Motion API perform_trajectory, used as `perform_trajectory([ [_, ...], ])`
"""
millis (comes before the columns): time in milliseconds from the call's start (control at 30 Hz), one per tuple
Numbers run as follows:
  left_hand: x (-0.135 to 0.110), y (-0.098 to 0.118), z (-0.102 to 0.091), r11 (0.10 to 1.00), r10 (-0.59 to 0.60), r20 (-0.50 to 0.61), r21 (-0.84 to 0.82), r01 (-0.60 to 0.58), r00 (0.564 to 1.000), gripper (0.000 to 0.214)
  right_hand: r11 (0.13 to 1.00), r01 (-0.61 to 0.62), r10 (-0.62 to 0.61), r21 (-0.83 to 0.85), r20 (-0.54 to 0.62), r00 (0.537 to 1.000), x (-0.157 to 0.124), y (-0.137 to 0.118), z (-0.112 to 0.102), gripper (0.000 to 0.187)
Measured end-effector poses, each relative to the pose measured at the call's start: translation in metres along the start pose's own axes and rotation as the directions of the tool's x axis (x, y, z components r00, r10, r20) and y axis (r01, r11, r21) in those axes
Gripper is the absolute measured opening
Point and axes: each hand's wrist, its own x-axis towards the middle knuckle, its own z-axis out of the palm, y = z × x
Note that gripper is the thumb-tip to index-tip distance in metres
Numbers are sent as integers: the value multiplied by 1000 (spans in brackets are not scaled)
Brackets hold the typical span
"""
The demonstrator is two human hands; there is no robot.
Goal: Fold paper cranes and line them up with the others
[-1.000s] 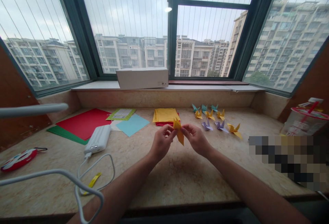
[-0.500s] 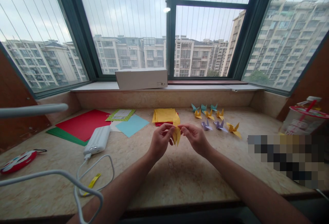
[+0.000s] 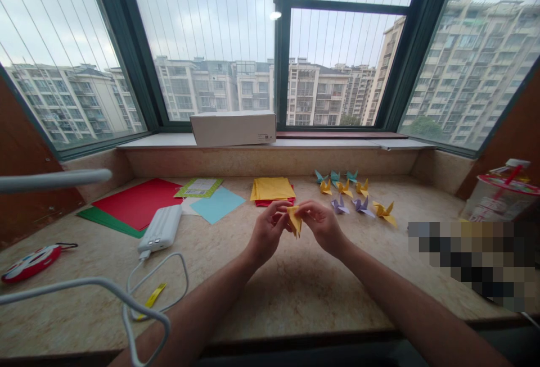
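Note:
Between my two hands is a folded piece of yellow origami paper, its narrow points hanging down above the counter. My left hand is closed, pinching its left side between thumb and fingers. From the other side my right hand is closed on its upper right edge. Just beyond the hands lies a stack of yellow paper on top of red sheets. Several finished paper cranes stand in rows to the right, among them a purple crane, a larger yellow crane and a teal crane.
On the left lie red paper, green paper, a light blue sheet and a white power bank with a looping cable. A plastic cup stands far right. A white box rests on the sill.
The folded yellow paper has been turned and its upward strip folded down, so it looks shorter and wider. Both hands stay close together, shifted slightly.

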Motion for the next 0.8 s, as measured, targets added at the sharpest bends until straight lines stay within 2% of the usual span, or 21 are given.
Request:
perform_trajectory([
  [100, -2, 3, 1, 999, 20, 5, 28, -20, 1000, 24, 999, 45, -45, -25, 7, 999, -1, -4, -2, 13],
  [333, -1, 5, 1, 1000, 13, -30, 17, -12, 999, 28, 999, 22, -22, 43, 13, 1000, -2, -8, 3, 13],
  [400, 0, 3, 0, 1000, 24, -60, -4, -25, 998, 33, 994, -13, 13, 109, 0, 1000, -2, -6, 5, 19],
  [500, 0, 2, -1, 999, 35, -68, 34, -33, 997, 28, 980, -60, 61, 190, 0, 998, -2, -4, 6, 32],
  [633, -1, 5, 0, 998, 35, -43, 57, -32, 998, 25, 990, -5, 3, 138, 14, 1000, 0, -6, 3, 15],
  [800, 0, 5, 0, 999, 23, 4, -48, -23, 1000, 35, 991, -50, 47, 120, 27, 999, 2, -14, -1, 20],
])
